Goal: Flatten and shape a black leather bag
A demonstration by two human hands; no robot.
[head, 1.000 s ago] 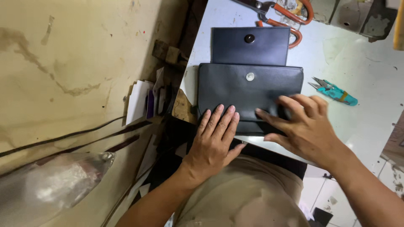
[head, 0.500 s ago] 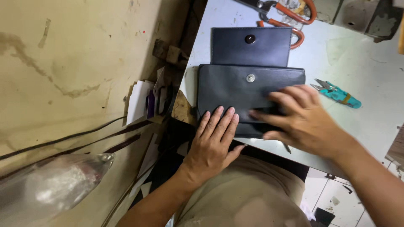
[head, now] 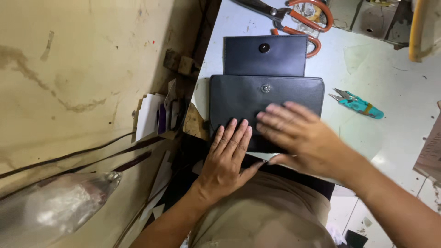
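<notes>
Worn beige wall (head: 82, 69) borders the pale worktable (head: 395, 92) on which we work. We take the black leather pouch (head: 266, 98) as landmark: it lies at the table's near edge, flap open away from us. Our left hand (head: 227, 158) lies flat on its near left corner, fingers together. Our right hand (head: 301, 135) presses its near right part, fingers spread, gripping nothing. Beyond the pouch lie orange-handled shears (head: 298, 16); right of it, teal snips (head: 358, 103).
</notes>
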